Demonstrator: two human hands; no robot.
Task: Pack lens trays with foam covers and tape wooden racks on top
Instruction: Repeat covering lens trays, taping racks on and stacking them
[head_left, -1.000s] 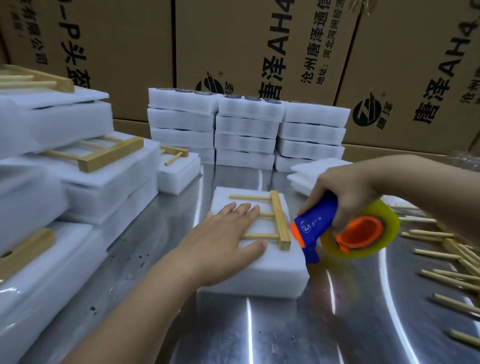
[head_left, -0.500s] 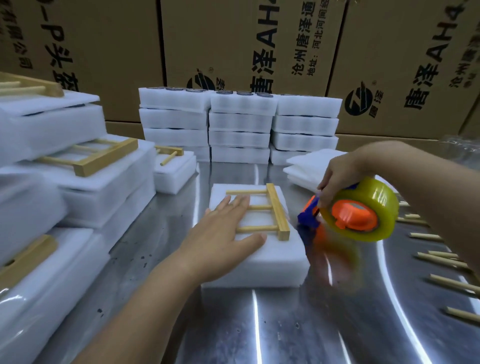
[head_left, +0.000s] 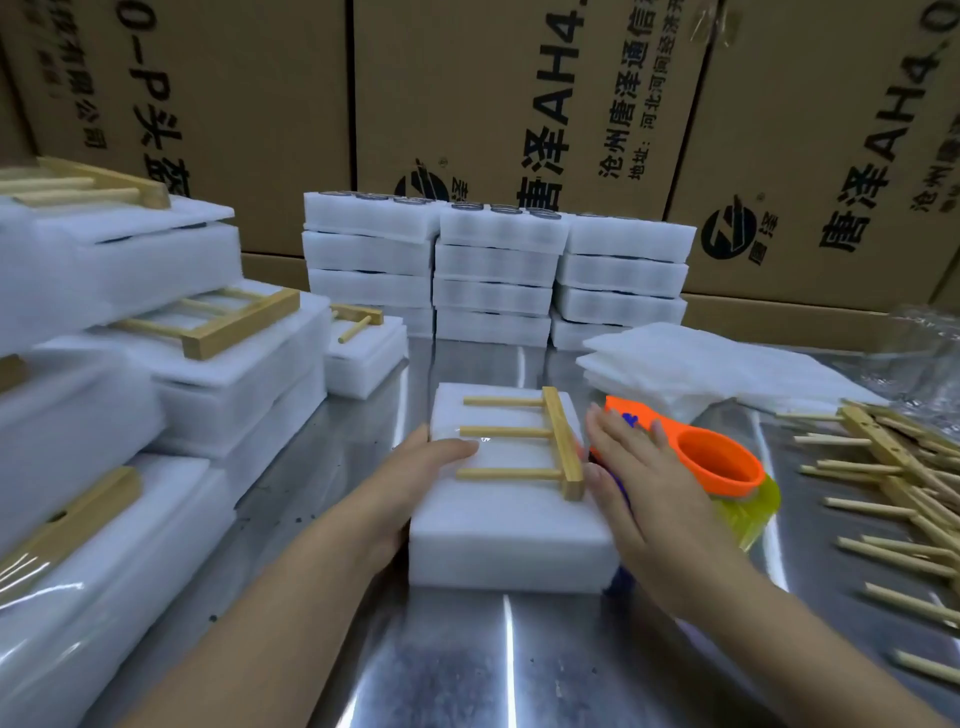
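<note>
Foam pack (head_left: 509, 540): worktop (head_left: 467, 665) centre, wooden rack (head_left: 563, 447) on top.
Left hand (head_left: 410, 478): flat against its 9 o'clock side.
Right hand (head_left: 639, 483): flat, 3 o'clock side.
Handling: likely light, soft; hold by the sides.

The near foam block (head_left: 509, 540) is plain white, the rack (head_left: 563, 441) on it pale tan wood. The tape dispenser (head_left: 717, 462) to its right is orange and blue, its roll translucent yellow. Silvery counter (head_left: 519, 665); far cartons (head_left: 519, 104) brown with black print.
</note>
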